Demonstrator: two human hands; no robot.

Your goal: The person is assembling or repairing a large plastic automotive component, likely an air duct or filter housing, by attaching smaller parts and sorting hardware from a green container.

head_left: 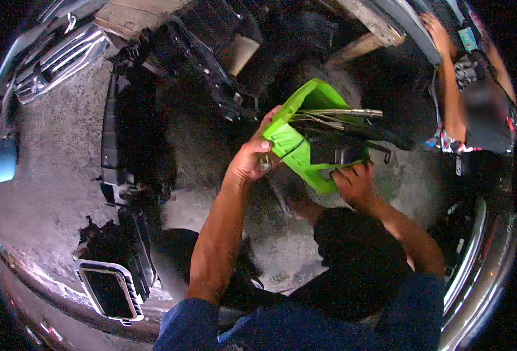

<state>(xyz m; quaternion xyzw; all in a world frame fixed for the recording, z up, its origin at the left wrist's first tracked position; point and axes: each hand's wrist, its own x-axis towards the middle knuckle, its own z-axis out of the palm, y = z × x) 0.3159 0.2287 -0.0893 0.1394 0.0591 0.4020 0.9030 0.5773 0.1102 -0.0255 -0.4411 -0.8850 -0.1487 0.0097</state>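
A bright green plastic container [288, 140], cut open on one side, is held up in front of me, tilted. My left hand [254, 155] grips its left side, thumb on the outer wall. At its lower right rim, my right hand [355, 184] has its fingers curled against the edge; its fingertips are partly hidden. Inside lie several long metal tools [358, 112], their kind unclear, sticking out to the right. Dark items lie below them in the container, and a thin black bent rod [381, 151] shows near the right hand.
Black car trim panels [111, 128] lie on the concrete floor [65, 158] to the left. A white-framed part [109, 292] sits lower left, a chrome grille [62, 64] upper left. A wooden beam [381, 26] is at the top. Another person's arm [450, 99] reaches at the right.
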